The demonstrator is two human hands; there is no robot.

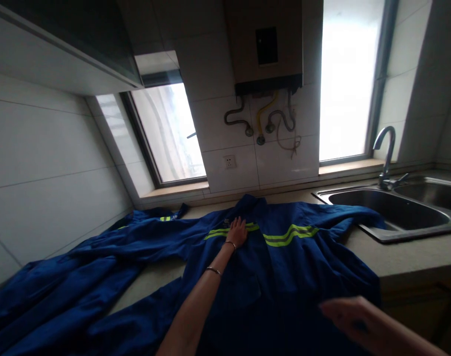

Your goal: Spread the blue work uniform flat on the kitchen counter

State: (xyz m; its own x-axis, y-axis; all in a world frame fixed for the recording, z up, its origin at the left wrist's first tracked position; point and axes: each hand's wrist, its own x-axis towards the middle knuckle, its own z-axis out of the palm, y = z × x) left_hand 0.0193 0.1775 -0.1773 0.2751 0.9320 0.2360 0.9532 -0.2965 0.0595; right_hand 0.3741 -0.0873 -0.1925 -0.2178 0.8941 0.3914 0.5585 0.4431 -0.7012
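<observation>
A blue work jacket (285, 267) with yellow-green reflective stripes lies spread flat on the countertop, its collar toward the wall. My left hand (237, 231) rests palm down on the chest of the jacket, on the left stripe, fingers apart. Two thin bracelets circle that forearm. My right hand (349, 314) hovers blurred over the lower right part of the jacket, near the counter's front edge; what its fingers hold, if anything, cannot be told. One sleeve reaches right to the sink rim. More blue cloth (62, 291) of the same kind lies to the left.
A steel double sink (396, 210) with a curved tap (386, 153) is set in the counter at right. A tiled wall rises at left. A water heater (264, 44) with hoses hangs between two windows, with a wall socket (230, 161) below it.
</observation>
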